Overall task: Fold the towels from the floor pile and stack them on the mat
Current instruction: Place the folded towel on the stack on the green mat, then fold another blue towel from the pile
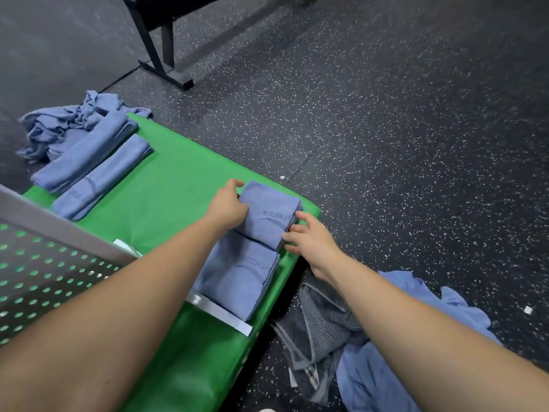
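A folded blue towel (269, 214) lies at the right end of the green mat (175, 179), on a small stack. My left hand (229, 203) grips its left edge, thumb on top. My right hand (312, 239) touches its right edge with relaxed, spread fingers. A second folded blue stack (240, 275) sits just nearer to me. Two longer folded blue towels (89, 165) lie at the mat's far left. The floor pile is on my right: a striped grey towel (320, 325) and a loose blue towel (383, 370).
Crumpled blue towels (62, 123) lie beyond the mat's far left corner. A black bench frame (160, 52) stands on the speckled rubber floor behind. A perforated metal panel (44, 278) and a metal bar (219, 315) cross the mat near me.
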The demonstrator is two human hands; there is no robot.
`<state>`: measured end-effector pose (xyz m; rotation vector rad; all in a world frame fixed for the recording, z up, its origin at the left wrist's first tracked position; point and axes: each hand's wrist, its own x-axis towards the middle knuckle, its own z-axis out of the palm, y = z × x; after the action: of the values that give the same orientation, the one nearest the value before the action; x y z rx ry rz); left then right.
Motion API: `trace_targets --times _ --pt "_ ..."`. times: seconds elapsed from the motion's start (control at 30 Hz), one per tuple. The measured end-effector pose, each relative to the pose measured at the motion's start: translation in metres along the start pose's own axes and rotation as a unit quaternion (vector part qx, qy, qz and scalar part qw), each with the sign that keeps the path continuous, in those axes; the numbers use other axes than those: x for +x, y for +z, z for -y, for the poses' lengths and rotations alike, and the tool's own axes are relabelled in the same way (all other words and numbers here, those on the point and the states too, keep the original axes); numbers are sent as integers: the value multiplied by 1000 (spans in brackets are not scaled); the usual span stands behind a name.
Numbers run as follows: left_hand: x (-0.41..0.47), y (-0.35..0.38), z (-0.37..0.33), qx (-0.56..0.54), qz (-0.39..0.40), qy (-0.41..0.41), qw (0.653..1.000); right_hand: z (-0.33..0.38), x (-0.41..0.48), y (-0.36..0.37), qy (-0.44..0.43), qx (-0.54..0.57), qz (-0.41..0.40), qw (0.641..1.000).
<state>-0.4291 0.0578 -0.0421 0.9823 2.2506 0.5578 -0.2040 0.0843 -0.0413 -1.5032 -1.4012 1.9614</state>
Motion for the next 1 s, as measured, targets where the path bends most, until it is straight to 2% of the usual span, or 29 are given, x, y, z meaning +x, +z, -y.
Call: trace_targets --times 0.1,0.2,0.3,0.5,0.77,0.9,1.0 --pt "-15 3 -20 26 -50 73 996 -4 -8 -20 -13 -44 -8 999" --pt "-49 25 -50 2 -52 164 985 -19 -28 -63 -23 -114 -29 993" --pt "-87 68 -74 -26 -6 222 975 -49 -53 -118 -16 -205 -56 977" --pt "-154 169 -85 -6 127 266 956 -121 -114 -222 26 -336 -78 938" --pt "-219 269 -88 56 261 272 924 -188 -179 -299 -30 -500 -69 863" --pt "-241 301 -90 72 316 248 913 -201 -202 -305 5 -436 -74 897" --pt "-249 313 -91 67 289 226 928 -208 -208 -304 27 -392 -85 916"
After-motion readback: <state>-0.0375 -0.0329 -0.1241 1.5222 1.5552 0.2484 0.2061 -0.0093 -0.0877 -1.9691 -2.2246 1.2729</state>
